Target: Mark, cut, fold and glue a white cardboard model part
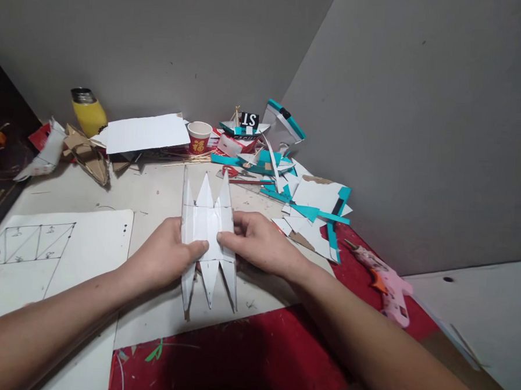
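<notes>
Between my two hands is a white cardboard cutout with several pointed flaps at its far and near ends. Lengthwise creases run through it, and drawn lines cross it near both ends. My left hand grips the left edge, its thumb lying on the upper face. On the opposite edge, my right hand holds the piece with its thumb pressed on top. The fingers underneath are hidden by the cardboard. Beyond the cutout lie red-handled scissors, partly covered by other things.
A pink glue gun rests on the red cloth at right. Cardboard scraps, small model boats, a paper cup and a yellow bottle line the back. A notebook with a drawn truss lies left.
</notes>
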{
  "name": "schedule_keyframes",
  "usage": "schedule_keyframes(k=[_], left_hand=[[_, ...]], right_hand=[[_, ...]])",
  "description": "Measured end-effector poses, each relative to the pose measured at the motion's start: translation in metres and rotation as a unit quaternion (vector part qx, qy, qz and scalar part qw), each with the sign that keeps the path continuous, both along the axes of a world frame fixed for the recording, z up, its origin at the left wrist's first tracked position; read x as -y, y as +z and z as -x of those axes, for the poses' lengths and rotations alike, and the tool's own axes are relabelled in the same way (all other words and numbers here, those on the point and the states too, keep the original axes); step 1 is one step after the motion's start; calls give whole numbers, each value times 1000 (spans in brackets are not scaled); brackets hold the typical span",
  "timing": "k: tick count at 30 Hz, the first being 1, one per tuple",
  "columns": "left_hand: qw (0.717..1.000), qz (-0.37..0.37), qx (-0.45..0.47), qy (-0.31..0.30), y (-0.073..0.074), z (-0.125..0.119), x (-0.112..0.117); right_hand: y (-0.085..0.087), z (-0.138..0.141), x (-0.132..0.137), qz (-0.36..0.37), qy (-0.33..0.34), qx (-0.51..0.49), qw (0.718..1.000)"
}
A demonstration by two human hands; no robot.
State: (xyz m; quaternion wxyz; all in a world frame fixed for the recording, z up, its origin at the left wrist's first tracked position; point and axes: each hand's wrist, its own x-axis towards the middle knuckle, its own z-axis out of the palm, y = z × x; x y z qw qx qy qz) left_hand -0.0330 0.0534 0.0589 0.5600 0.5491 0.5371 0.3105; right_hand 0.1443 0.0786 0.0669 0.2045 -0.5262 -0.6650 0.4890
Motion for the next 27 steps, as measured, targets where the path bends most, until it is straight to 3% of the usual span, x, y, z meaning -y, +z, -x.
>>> schedule_keyframes(k=[2, 6, 12, 14, 20, 24, 27], left_hand=[[1000, 0, -12, -4, 2, -1, 0], [999, 0, -41, -7, 3, -4, 3], [990, -105, -94, -10, -4, -9, 11], [989, -113, -92, -10, -2, -9, 12], [999, -35, -21, -9, 9, -5, 6], [999, -38, -7, -12, 7, -3, 4], [997, -65, -34, -21, 3, -2, 6]], right_hand=[[0, -1, 0, 9, 13, 0, 1000], [-3, 1, 2, -60, 32, 44, 997], [-14, 13, 4, -166, 22, 113, 979], [-14, 13, 4, -157, 15, 102, 982], [-7, 0, 1, -47, 45, 33, 997], [-7, -2, 1, 18, 47, 11, 999], [-9, 2, 3, 28, 43, 8, 999]])
